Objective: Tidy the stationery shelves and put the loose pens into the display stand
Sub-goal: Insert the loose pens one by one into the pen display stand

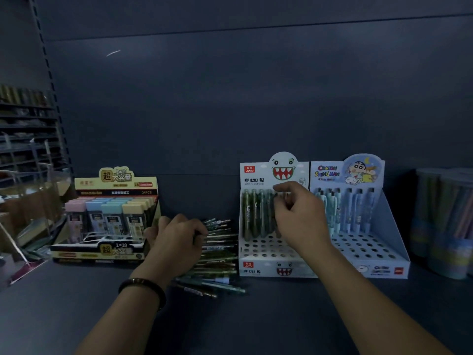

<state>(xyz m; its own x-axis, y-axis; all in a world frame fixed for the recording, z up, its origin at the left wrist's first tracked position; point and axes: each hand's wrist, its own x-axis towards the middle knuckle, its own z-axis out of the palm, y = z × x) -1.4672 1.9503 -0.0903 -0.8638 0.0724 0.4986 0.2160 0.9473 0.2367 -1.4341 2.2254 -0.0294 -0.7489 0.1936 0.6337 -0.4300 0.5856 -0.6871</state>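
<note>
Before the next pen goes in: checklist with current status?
1. Empty holes in the monster-face display stand: ok, its front rows are empty.
2. Loose pens piled beside that stand: ok.
3. Left hand on the pile: ok. Whether it grips a pen: cannot tell.
4. Right hand at the back row, pen seated: cannot tell, blurred.
5. Crayon Shin-chan stand upright: ok.

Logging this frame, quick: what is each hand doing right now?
Left hand: grips loose pens from the pile.
Right hand: pinches a green pen in the white stand.
</note>
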